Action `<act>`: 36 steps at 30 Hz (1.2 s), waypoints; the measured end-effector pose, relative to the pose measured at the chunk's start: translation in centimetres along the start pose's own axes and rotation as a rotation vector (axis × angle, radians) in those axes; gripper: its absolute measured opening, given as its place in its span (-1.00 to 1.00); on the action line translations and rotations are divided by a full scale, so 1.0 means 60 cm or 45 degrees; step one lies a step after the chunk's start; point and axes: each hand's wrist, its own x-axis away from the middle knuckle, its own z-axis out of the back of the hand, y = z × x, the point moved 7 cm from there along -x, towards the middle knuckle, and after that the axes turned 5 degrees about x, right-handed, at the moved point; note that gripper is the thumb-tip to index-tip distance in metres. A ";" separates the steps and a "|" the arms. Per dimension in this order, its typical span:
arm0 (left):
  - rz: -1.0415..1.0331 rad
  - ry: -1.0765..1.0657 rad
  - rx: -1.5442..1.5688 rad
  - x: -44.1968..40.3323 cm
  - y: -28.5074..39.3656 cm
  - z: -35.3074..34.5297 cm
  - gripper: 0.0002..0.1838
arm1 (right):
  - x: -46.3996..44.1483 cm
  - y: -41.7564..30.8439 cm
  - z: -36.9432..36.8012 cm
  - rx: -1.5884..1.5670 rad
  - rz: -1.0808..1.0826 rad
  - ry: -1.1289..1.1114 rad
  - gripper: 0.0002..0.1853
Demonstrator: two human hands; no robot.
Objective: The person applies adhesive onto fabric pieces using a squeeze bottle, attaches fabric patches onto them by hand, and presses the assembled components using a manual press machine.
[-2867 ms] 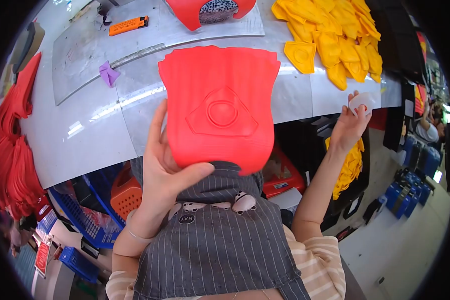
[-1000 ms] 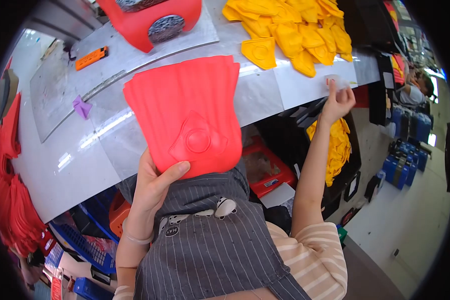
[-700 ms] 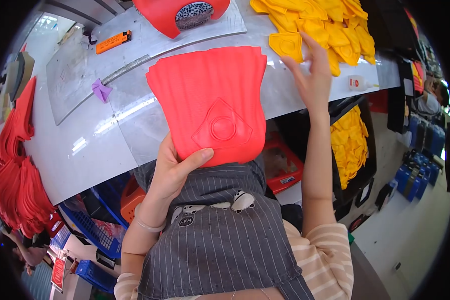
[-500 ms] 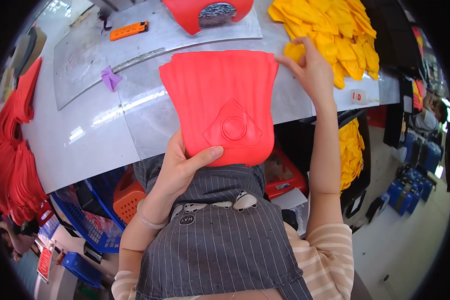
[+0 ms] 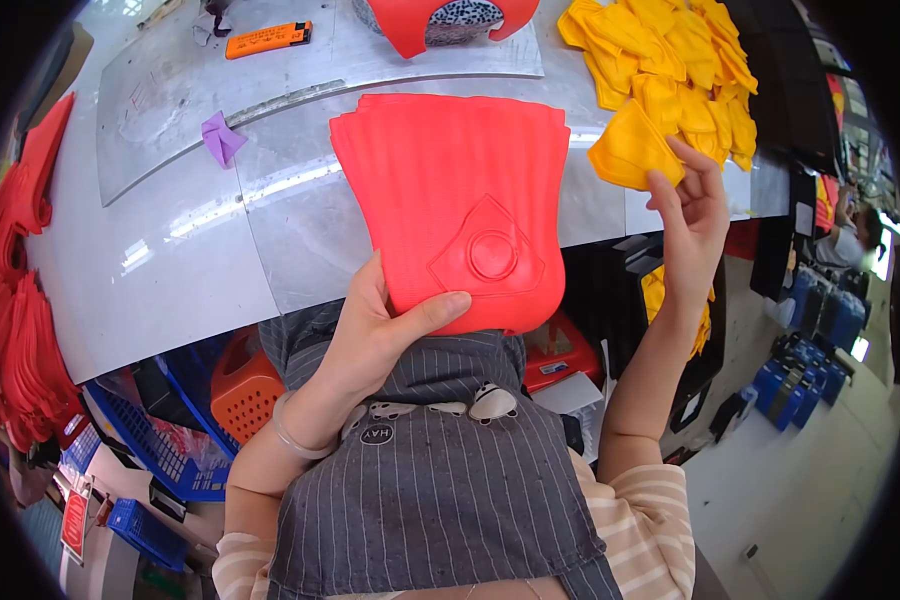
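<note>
My left hand (image 5: 375, 335) grips the lower left of a red ribbed fabric piece (image 5: 460, 190), its thumb lying across the front. The piece is flared at the top, with a raised ring inside a pointed patch near its rounded lower end. It stands tilted in front of the table edge, above my lap. My right hand (image 5: 695, 215) pinches a small yellow fabric piece (image 5: 632, 148) between thumb and fingers, to the right of the red piece. Behind that piece lies a heap of similar yellow pieces (image 5: 670, 50) on the table.
On the metal-topped table (image 5: 170, 250) lie an orange box cutter (image 5: 268, 40) and a purple scrap (image 5: 221, 140). A red curved form (image 5: 460, 20) is at the far edge. Red pieces (image 5: 30, 360) hang at left. Blue crates (image 5: 175, 430) and an orange basket (image 5: 245, 385) are below.
My right hand has moved right and down from beside the red piece's top corner, bringing the yellow piece away from the heap. The red piece has shifted slightly right in view.
</note>
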 end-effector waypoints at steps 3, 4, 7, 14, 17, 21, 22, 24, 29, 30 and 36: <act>0.085 -0.074 0.244 -0.001 -0.014 0.003 -0.43 | 0.020 -0.009 -0.012 -0.378 -0.126 -0.008 -0.66; 0.109 -0.107 0.334 -0.001 -0.017 0.002 -0.41 | 0.027 -0.013 -0.018 -0.516 -0.164 -0.006 -0.66; 0.131 -0.203 0.452 0.001 -0.019 -0.003 -0.38 | 0.047 -0.021 -0.022 -0.783 -0.225 -0.055 -0.62; 0.178 -0.333 0.618 0.006 -0.028 -0.005 -0.41 | 0.066 -0.035 -0.022 -0.858 -0.221 -0.048 -0.55; 0.156 -0.329 0.605 0.006 -0.025 -0.007 -0.42 | 0.069 -0.037 -0.028 -0.871 -0.214 -0.123 -0.56; 0.083 -0.242 0.483 0.003 -0.024 -0.003 -0.46 | 0.079 -0.049 -0.046 -0.744 -0.237 -0.286 -0.58; 0.059 -0.212 0.434 0.003 -0.023 -0.001 -0.46 | 0.083 -0.051 -0.050 -0.684 -0.237 -0.341 -0.59; 0.012 -0.162 0.277 0.002 -0.023 0.004 -0.48 | 0.095 -0.053 -0.059 -0.667 -0.280 -0.345 -0.60; -0.124 -0.118 -0.124 0.008 -0.017 0.001 -0.51 | 0.128 -0.059 -0.104 -0.727 -0.386 -0.400 -0.62; -0.142 -0.120 -0.148 0.008 -0.019 0.000 -0.52 | 0.133 -0.054 -0.110 -0.734 -0.398 -0.432 -0.64; -0.255 -0.140 -0.303 0.010 -0.014 0.001 -0.52 | 0.146 -0.048 -0.124 -0.693 -0.430 -0.463 -0.69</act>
